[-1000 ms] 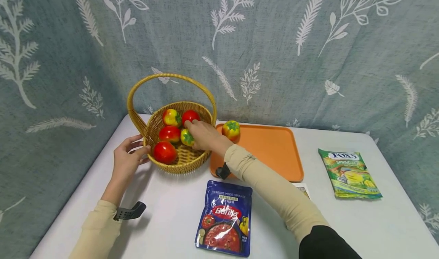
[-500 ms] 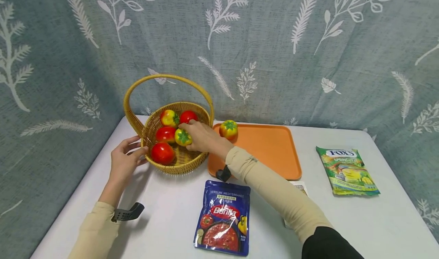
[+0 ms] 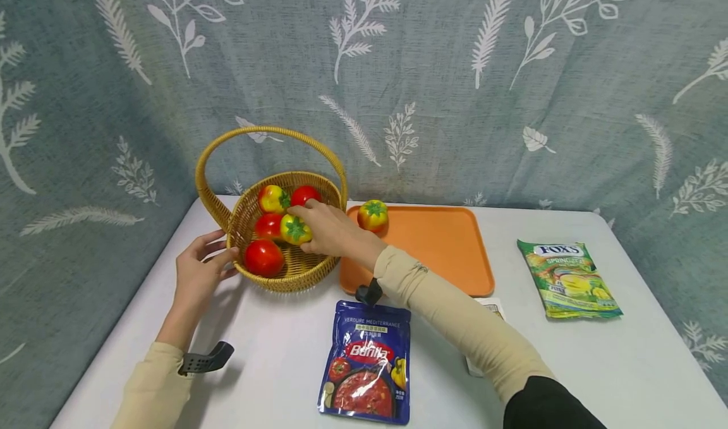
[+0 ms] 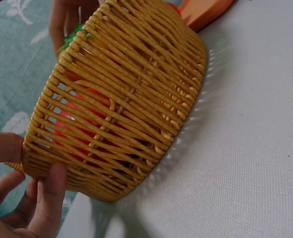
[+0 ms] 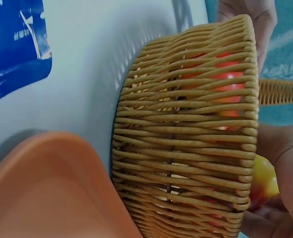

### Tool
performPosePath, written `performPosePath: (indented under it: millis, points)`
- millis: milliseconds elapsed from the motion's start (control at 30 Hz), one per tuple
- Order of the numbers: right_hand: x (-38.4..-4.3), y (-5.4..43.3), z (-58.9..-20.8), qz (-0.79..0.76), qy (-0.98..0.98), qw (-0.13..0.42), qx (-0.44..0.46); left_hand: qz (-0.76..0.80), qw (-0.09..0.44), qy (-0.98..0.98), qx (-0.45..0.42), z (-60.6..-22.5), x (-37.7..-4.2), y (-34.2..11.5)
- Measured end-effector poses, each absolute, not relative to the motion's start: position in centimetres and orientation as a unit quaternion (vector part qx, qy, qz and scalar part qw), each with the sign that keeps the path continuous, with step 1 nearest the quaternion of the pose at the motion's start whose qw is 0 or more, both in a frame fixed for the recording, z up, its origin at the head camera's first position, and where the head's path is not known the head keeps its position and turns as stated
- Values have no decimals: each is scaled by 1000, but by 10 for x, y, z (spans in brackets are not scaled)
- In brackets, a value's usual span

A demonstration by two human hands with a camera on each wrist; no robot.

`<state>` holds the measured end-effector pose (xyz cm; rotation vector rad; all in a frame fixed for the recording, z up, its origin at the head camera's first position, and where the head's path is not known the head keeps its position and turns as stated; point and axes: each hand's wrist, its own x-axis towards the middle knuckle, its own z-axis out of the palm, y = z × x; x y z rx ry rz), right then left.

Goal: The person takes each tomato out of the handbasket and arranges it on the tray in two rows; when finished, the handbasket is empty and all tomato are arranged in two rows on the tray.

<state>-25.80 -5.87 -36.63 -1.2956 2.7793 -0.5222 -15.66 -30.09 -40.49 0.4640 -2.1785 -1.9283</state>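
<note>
A wicker basket [image 3: 304, 282] with a tall handle stands at the back left. My left hand [image 3: 196, 268] grips its left rim; in the left wrist view the fingers [image 4: 49, 198] pinch the weave. Reaching over the right rim, my right hand [image 3: 330, 230] holds a yellow-and-red bell pepper [image 3: 296, 229] with a green star-shaped top, inside the basket. Around it are red tomatoes [image 3: 264, 258] and another bell pepper [image 3: 273, 199]. The right wrist view shows the held pepper [image 5: 263, 181] partly hidden by the hand and basket wall.
An orange tray [image 3: 438, 246] beside the basket bears one more bell pepper [image 3: 373, 215]. A blue sauce pouch [image 3: 364, 362] lies in front, a green candy bag [image 3: 569, 280] at right. Under the right forearm a white packet [image 3: 491, 306] is mostly covered. A patterned curtain hangs behind.
The head view has shifted slightly, so everything sits a little further left. The held pepper has moved a bit left against the middle tomato. The left hand keeps its grip on the rim.
</note>
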Motion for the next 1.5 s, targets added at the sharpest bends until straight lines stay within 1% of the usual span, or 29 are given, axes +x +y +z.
performPosePath:
  millis: [200,667,933,1500]
  points:
    - [-252,-55,-361,-169,889,-2,-425,-648,98,-739,158,-404,-156,-301]
    - [-246,-37,-348,-196,888,-35,-414,-649,95,-738,158,-405,-158,-301]
    - [-237,-26,-350,-216,890,-27,-401,-630,88,-756,155,-407,-156,-299]
    - [-225,-8,-341,-237,885,-45,-398,-634,92,-753,153,-408,-156,-301]
